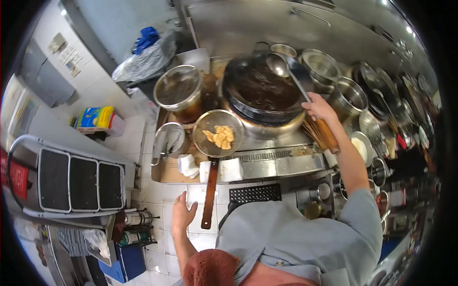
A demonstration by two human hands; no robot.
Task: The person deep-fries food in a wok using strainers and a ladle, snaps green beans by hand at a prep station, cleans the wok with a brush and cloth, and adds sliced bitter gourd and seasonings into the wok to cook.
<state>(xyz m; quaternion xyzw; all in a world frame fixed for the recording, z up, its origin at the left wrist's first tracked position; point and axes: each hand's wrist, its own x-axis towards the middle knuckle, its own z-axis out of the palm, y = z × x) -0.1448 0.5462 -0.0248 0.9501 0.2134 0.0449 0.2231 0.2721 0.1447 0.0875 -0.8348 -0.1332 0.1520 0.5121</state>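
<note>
Two hands are shown, both bare: the right hand [318, 107] and the left hand [182, 213]. What does the right one hold?

It holds a long metal ladle with a brown wooden grip [297, 85]. The fingers are closed around the shaft near the wooden end, which runs back alongside the forearm.

And where is the ladle's bowl?

Above the far side of a wide black wok filled with dark liquid [265, 90]. Whether the bowl touches the liquid cannot be told.

Describe the left hand.

It grips nothing; the thumb stands apart from the fingers. Just beside it is the reddish-brown wooden handle of a round wire-mesh strainer [205, 125], pointing toward the person.

What does the strainer carry?

Pale golden, irregular pieces of food [222, 137], gathered in its mesh. It lies in front of the wok, to the left, its handle crossing folded white cloths [231, 169].

Which vessels adjoin it?

A small round metal container [177, 138] at its left, with a larger round metal pot [185, 113] behind.
</note>
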